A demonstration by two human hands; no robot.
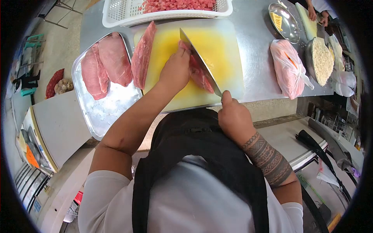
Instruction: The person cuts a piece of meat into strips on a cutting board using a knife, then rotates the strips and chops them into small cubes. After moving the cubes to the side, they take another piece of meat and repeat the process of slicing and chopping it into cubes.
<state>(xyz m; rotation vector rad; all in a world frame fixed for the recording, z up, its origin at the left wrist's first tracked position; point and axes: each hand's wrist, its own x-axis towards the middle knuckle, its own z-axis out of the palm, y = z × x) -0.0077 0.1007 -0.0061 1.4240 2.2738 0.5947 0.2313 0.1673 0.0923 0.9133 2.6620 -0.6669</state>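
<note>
A long knife (202, 62) lies diagonally over the yellow-stained cutting board (225, 42), and my right hand (235, 118) is closed around its handle. My left hand (175, 69) is closed, its fingertips gripping a strip of raw meat (200, 77) against the board, just left of the blade. Part of that strip is hidden by the hand and the knife. A longer slab of raw meat (143, 56) rests along the board's left edge. Left of it, a metal tray (116, 105) carries two thick pieces of meat (114, 58).
A white perforated basket (124, 17) of diced meat (178, 5) stands behind the board. To the right are an oval metal bowl (285, 29), a tied plastic bag (287, 68) and a bowl of pale chopped food (322, 62). Another person's hands (316, 15) work at the far right.
</note>
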